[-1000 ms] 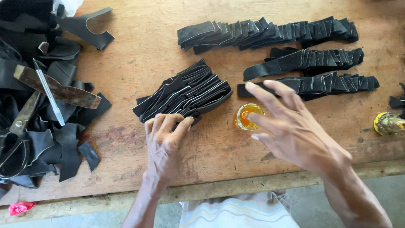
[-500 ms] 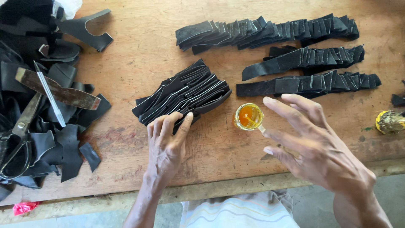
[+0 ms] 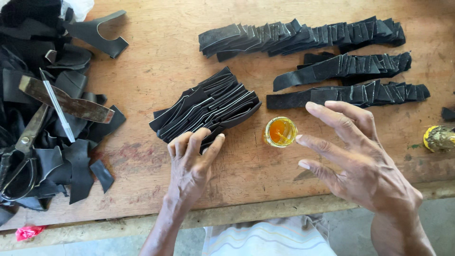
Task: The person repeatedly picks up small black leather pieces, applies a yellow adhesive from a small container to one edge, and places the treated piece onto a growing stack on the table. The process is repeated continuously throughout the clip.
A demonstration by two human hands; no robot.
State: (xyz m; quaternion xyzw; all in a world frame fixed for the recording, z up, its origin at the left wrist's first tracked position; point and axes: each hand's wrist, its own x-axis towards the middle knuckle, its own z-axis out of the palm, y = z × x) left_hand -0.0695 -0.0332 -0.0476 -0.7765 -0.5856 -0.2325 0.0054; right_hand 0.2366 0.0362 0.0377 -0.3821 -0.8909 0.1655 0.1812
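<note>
Hands rest over the wooden counter (image 3: 156, 85), and we see both of them bare. Our left hand (image 3: 192, 166) lies flat with its fingers spread, the fingertips touching the near edge of a fanned stack of black strips (image 3: 206, 110) that sits in the middle of the counter. It grips nothing. Our right hand (image 3: 360, 161) hovers open, fingers loosely splayed, just beside a small jar (image 3: 280, 132) of amber liquid that stands upright to the right of the stack; we cannot tell whether a fingertip touches the jar.

We judge the strips to be light, thin and bendable, like leather or rubber, with a matte face that should not slip. Because they overlap loosely, the stack would slide apart if pushed from one side, so pinching it across its short width, near the middle, looks safest. The jar seems small, open at the top and easy to tip; holding it around its wall would suit.

Three rows of similar strips (image 3: 303, 38) lie farther off, and at the left a heap of black scraps (image 3: 71, 166) carries scissors (image 3: 21, 156) and a flat blade (image 3: 66, 102).
</note>
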